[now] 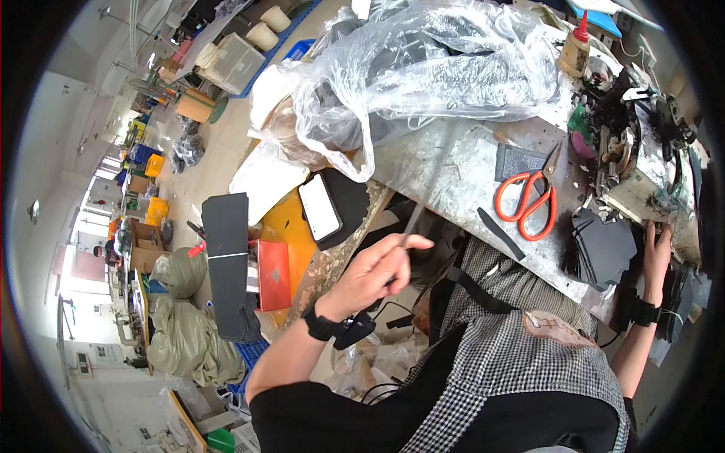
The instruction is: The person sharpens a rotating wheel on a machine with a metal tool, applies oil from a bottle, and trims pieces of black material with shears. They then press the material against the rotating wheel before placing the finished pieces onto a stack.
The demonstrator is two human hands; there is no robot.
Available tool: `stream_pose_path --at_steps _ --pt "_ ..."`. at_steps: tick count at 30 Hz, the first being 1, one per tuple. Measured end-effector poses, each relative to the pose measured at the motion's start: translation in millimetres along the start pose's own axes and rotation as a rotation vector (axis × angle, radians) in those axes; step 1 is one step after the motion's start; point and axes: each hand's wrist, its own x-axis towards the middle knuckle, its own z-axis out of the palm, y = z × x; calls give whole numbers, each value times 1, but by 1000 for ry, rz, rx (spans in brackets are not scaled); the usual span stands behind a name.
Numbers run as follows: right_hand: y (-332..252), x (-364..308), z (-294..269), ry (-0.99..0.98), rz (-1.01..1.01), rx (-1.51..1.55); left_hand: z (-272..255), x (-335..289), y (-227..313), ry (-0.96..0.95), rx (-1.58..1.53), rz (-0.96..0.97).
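We see left hand [377, 273] lifted over gap beside bench, fingers loosely curled, index extended — thin blurred strip [433, 185] rises beside it, whether held we cannot tell. Right hand [656, 257] lies at machine [640, 200], just beside fanned black pieces [604, 245], apparently stacked there for easy reach; its grip we cannot tell. White band [228, 255] likely keeps long black bundle [226, 223] together. Scissors [545, 177]: red, looped handles. Benchtop [430, 162]: scuffed metal. Plastic [445, 75]: clear, crinkled.
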Motion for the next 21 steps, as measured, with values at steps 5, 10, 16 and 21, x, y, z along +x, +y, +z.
stream_pose_path --at_steps 5,10,16,21 --pt "-12 -5 -10 -23 49 24 22 64 24 -234 142 235" --pt "-19 -8 -8 17 39 11 43 127 71 -287 273 202" --pt "-14 -9 -7 -15 53 25 86 207 91 -211 395 500" --pt "-15 -12 -20 -14 60 -41 127 251 97 -182 414 822"
